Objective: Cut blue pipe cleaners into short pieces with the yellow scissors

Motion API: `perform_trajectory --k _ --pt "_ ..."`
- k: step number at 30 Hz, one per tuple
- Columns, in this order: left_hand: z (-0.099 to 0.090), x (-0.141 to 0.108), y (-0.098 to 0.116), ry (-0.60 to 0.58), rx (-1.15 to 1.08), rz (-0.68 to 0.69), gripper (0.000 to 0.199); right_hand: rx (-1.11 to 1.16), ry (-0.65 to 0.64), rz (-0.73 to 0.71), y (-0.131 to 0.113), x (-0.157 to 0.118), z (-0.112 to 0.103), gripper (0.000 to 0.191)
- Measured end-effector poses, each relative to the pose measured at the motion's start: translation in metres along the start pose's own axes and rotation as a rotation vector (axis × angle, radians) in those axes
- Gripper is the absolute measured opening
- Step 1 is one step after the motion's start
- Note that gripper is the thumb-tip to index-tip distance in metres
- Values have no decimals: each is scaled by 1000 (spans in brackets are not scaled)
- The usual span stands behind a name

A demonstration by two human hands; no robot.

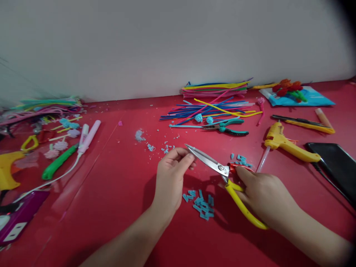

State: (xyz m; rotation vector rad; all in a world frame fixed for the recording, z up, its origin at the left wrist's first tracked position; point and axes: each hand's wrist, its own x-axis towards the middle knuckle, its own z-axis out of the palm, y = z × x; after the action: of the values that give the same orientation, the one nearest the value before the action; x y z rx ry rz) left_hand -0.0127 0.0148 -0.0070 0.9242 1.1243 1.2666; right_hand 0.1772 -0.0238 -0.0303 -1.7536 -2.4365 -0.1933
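My right hand [260, 189] grips a pair of scissors [207, 160] with silver blades and yellow and red handles. The blades point up and left, looking nearly closed. Their tips reach the fingers of my left hand [175, 170], which is closed in a pinch. Whatever lies between those fingertips is too small or hidden to make out. Below the blades lies a loose pile of short light-blue pieces [204, 206]. A smaller group of blue pieces [242, 160] sits just behind my right hand. Blue fluff crumbs [151, 147] are scattered beyond my left hand.
Pliers [222, 127], two blue fluffy balls [198, 118] and many pipe cleaners [214, 107] lie at the back of the red table [116, 218]. A yellow glue gun [289, 144] and a black phone-like slab [332, 167] are at right. A pink straightener-like tool [89, 137] and green-handled cutter [59, 163] lie left.
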Motion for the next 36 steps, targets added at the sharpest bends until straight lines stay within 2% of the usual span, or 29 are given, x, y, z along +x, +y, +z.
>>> perform_trajectory --k 7,13,17,23,25,27,30,34,36 --pt "0 1 -2 0 -65 -21 7 70 -82 130 3 4 -7 33" --pt "4 1 -2 -53 -110 -73 7 132 -117 144 3 8 -12 30" --pt "6 0 -3 -160 -129 -133 7 476 -159 198 -2 9 -14 25" --pt "10 -8 -3 -485 121 -322 13 1193 -188 393 -6 9 -12 24" --pt "10 -10 -3 -555 205 -319 13 1348 -242 388 -6 9 -10 24" --pt "11 -11 -3 -600 271 -304 14 1411 -269 363 -6 9 -10 22" --pt "12 -13 -3 -627 389 -222 13 1341 -285 367 -7 10 -15 15" --pt "15 -18 -4 -530 706 163 7 1175 -273 401 -12 10 -24 9" --pt "17 -21 -5 -497 789 298 7 1129 -244 387 -13 10 -26 8"
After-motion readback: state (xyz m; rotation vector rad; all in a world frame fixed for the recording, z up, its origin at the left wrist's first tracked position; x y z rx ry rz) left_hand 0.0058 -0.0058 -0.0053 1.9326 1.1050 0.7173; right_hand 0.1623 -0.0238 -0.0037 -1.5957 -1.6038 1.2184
